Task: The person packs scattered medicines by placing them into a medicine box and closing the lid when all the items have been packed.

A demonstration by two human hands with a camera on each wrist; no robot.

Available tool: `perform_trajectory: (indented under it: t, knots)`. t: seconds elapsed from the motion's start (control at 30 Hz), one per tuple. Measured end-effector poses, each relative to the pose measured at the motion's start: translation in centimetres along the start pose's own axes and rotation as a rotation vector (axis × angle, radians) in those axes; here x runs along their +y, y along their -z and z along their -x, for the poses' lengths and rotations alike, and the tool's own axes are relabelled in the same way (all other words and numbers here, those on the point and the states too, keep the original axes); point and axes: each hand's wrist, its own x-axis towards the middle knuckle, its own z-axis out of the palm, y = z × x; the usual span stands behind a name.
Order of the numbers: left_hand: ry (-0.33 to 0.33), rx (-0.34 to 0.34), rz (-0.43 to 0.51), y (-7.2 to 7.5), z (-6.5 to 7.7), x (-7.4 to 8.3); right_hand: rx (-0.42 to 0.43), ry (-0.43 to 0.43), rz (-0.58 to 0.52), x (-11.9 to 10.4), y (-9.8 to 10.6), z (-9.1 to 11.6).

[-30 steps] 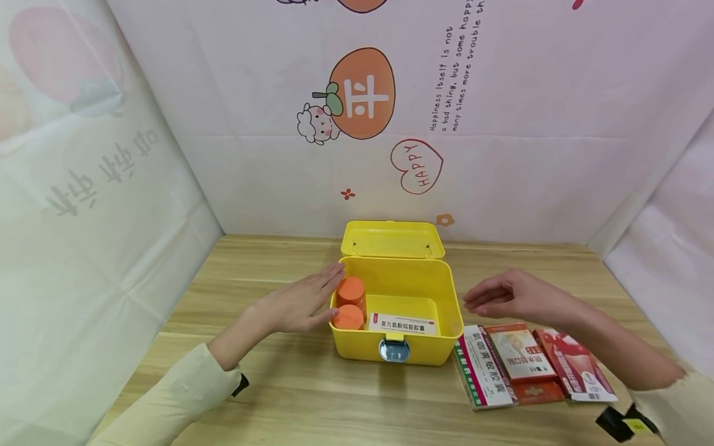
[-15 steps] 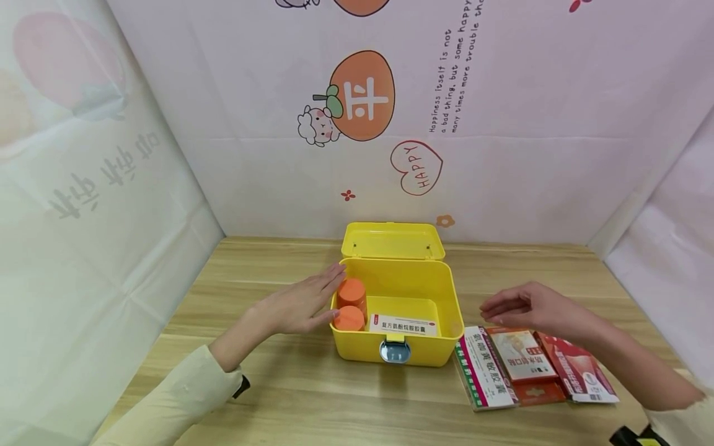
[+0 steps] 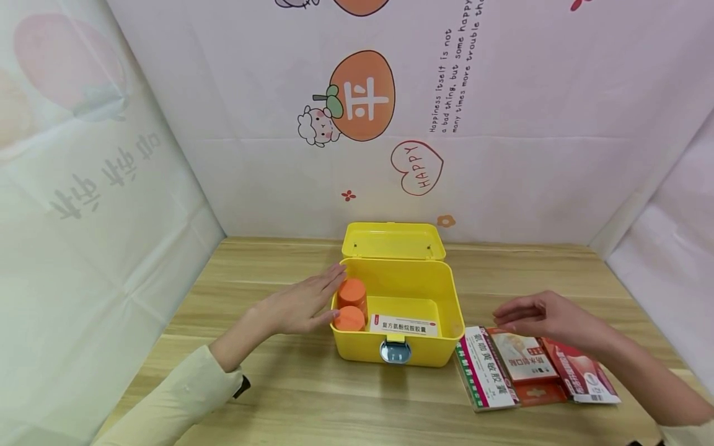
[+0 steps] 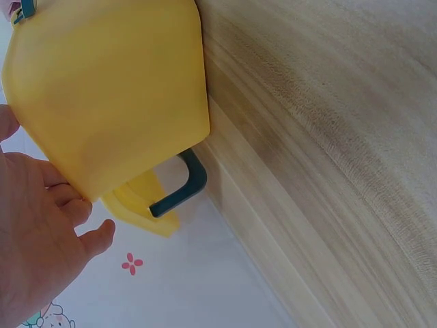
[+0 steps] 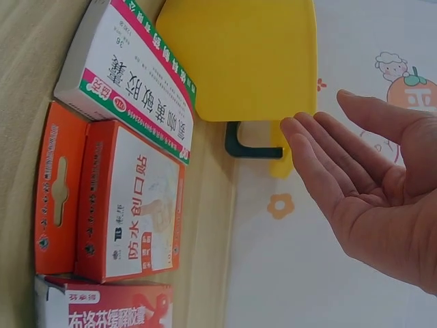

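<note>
Right hand (image 3: 543,317) has drawn clear of yellow box (image 3: 357,347), empty; left hand (image 3: 301,305), unclenched, touches its left edge.

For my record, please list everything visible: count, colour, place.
Wood-grain table: 1, brown, foreground
Open rectangular plastic box: 1, yellow, on table
Curved handle: 1, green, behind box
Round-capped containers: 2, orange, inside box
Narrow cardboard carton: 1, white, inside box
Flat cardboard cartons: 3, multicoloured, right of box
Printed sheeting: count unclear, white, around table
Fabric sleeves: 2, cream, lower corners
Wrist straps: 2, black, at sleeves
Left hand: 1, bare, at box
Right hand: 1, bare, near cartons
</note>
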Motion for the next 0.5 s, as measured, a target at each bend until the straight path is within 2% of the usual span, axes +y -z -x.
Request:
perform_trajectory:
  t: [0.23, 0.5]
  knots:
    - [-0.001, -0.004, -0.003, 0.1, 0.1, 0.1, 0.034, -0.019, -0.023, 1.2, 0.3, 1.1]
    - [-0.001, 0.001, -0.001, 0.1, 0.1, 0.2, 0.035, -0.018, -0.088, 2.7, 0.6, 2.2]
